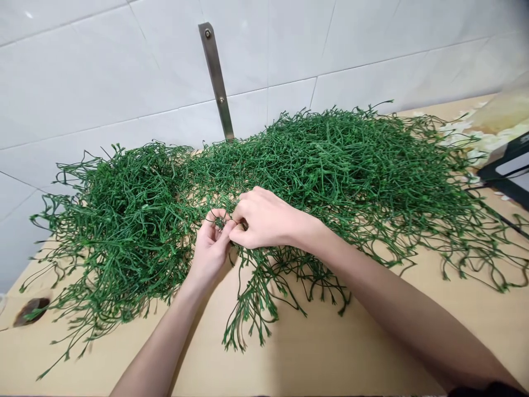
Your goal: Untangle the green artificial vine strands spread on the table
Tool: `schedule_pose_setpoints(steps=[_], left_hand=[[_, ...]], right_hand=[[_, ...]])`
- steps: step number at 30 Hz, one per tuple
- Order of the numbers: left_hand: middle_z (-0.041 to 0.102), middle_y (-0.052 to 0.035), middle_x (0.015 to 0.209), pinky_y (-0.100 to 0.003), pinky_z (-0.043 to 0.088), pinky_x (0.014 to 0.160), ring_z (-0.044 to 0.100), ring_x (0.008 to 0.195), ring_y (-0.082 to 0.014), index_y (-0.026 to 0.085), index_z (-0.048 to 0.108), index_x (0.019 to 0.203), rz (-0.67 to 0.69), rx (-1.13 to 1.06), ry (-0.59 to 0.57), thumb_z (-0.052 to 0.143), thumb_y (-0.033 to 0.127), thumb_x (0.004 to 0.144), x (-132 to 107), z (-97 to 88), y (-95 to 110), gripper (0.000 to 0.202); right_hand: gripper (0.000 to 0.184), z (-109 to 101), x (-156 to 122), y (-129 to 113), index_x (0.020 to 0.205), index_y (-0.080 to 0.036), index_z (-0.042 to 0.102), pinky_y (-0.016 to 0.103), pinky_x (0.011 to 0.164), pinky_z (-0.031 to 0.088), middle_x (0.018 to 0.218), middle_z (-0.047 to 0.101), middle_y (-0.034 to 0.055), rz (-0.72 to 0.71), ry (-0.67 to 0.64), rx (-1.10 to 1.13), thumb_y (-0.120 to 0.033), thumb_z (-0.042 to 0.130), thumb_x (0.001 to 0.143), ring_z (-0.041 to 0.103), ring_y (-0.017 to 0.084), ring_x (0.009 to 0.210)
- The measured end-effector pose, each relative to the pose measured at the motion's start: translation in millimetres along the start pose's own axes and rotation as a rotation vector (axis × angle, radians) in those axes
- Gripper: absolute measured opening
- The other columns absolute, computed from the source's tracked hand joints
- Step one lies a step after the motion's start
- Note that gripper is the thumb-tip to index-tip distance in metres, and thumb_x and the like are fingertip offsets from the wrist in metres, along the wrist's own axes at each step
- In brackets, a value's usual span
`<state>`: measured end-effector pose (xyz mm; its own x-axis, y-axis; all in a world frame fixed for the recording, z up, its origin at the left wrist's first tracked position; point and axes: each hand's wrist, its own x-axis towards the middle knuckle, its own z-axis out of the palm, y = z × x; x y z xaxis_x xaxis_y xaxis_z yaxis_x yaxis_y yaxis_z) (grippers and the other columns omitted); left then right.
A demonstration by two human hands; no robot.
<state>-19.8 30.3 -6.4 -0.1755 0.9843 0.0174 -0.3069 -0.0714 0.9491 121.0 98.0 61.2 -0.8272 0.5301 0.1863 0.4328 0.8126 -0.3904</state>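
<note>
Both hands meet near the middle of the head view, over a spread of green artificial plant stems. My left hand (212, 240) is closed, thumb and fingers pinching a small green stem piece (220, 222). Right against it, my right hand (264, 218) is curled into a pinch, its fingertips mostly hidden behind the knuckles. Below the right hand a bunch of green stems (257, 300) hangs out over the bare wood and appears to run up into its grip. A large heap of stems (326, 154) lies behind and to the right, and another heap (128, 220) to the left.
A pale wooden tabletop (231, 369) bears everything, with a dark-edged hole (31, 312) at left. A metal bracket (217, 77) is fixed against the white tiled wall (103, 71). White flower pieces (475, 138) and a black-edged object (510, 168) lie at far right.
</note>
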Motion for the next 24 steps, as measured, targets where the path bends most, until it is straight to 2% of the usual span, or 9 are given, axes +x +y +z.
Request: schedule_pose_setpoints(steps=[5, 9, 13, 15, 18, 21, 24], left_hand=[[0.062, 0.0046, 0.067, -0.013, 0.049, 0.061, 0.057, 0.06, -0.0049, 0.02, 0.056, 0.09, -0.01, -0.094, -0.015, 0.085, 0.027, 0.067, 0, 5.0, 4, 0.037], [0.065, 0.0041, 0.071, -0.014, 0.051, 0.061, 0.059, 0.06, -0.0051, 0.02, 0.058, 0.092, -0.002, -0.132, -0.038, 0.086, 0.024, 0.065, 0, 6.3, 6, 0.04], [0.062, 0.0062, 0.057, -0.013, 0.05, 0.056, 0.058, 0.052, -0.0051, 0.02, 0.056, 0.088, -0.054, -0.186, -0.057, 0.086, 0.02, 0.065, -1, 6.9, 9, 0.038], [0.063, 0.0055, 0.058, -0.014, 0.05, 0.055, 0.059, 0.051, -0.0062, 0.02, 0.055, 0.088, -0.082, -0.213, -0.063, 0.087, 0.02, 0.063, -1, 7.2, 11, 0.04], [0.063, 0.0055, 0.058, -0.014, 0.05, 0.054, 0.059, 0.053, -0.0068, 0.02, 0.054, 0.089, -0.077, -0.257, -0.031, 0.089, 0.019, 0.059, 1, 6.1, 12, 0.046], [0.062, 0.0056, 0.058, -0.015, 0.051, 0.057, 0.059, 0.056, -0.0074, 0.021, 0.054, 0.091, -0.039, -0.292, 0.014, 0.088, 0.016, 0.06, 4, 2.8, 11, 0.047], [0.064, 0.0043, 0.061, -0.016, 0.052, 0.061, 0.061, 0.059, -0.0078, 0.02, 0.055, 0.091, -0.036, -0.287, 0.038, 0.086, 0.016, 0.062, 8, 0.0, 9, 0.043]], right_hand=[[0.027, 7, 1, 9, 0.05, -0.017, 0.041, 0.03, 0.055, 0.02, 0.049, 0.036, -0.0025, 0.01, 0.055, 0.149, -0.026, 0.049, 0.074, 0.025, 0.01, 0.053], [0.029, 11, 2, 12, 0.049, -0.017, 0.04, 0.029, 0.056, 0.023, 0.05, 0.04, -0.0018, 0.026, 0.101, 0.205, -0.025, 0.048, 0.075, 0.029, 0.01, 0.055], [0.029, 12, 2, 11, 0.047, -0.017, 0.04, 0.028, 0.057, 0.027, 0.051, 0.042, -0.0017, -0.008, 0.12, 0.272, -0.024, 0.05, 0.073, 0.033, 0.01, 0.056], [0.029, 11, 2, 11, 0.045, -0.017, 0.04, 0.028, 0.057, 0.029, 0.05, 0.043, -0.0017, -0.031, 0.137, 0.308, -0.023, 0.05, 0.072, 0.036, 0.01, 0.057], [0.025, 11, 2, 12, 0.047, -0.016, 0.048, 0.026, 0.06, 0.036, 0.052, 0.053, -0.0005, -0.089, 0.157, 0.422, -0.013, 0.048, 0.071, 0.046, 0.011, 0.059], [0.024, 9, 2, 16, 0.06, -0.014, 0.061, 0.024, 0.065, 0.043, 0.065, 0.066, 0.0004, -0.141, 0.163, 0.578, -0.003, 0.042, 0.07, 0.057, 0.01, 0.063], [0.026, 5, 0, 20, 0.068, -0.015, 0.064, 0.024, 0.065, 0.043, 0.071, 0.068, -0.0005, -0.138, 0.158, 0.518, 0.0, 0.042, 0.068, 0.057, 0.009, 0.064]])
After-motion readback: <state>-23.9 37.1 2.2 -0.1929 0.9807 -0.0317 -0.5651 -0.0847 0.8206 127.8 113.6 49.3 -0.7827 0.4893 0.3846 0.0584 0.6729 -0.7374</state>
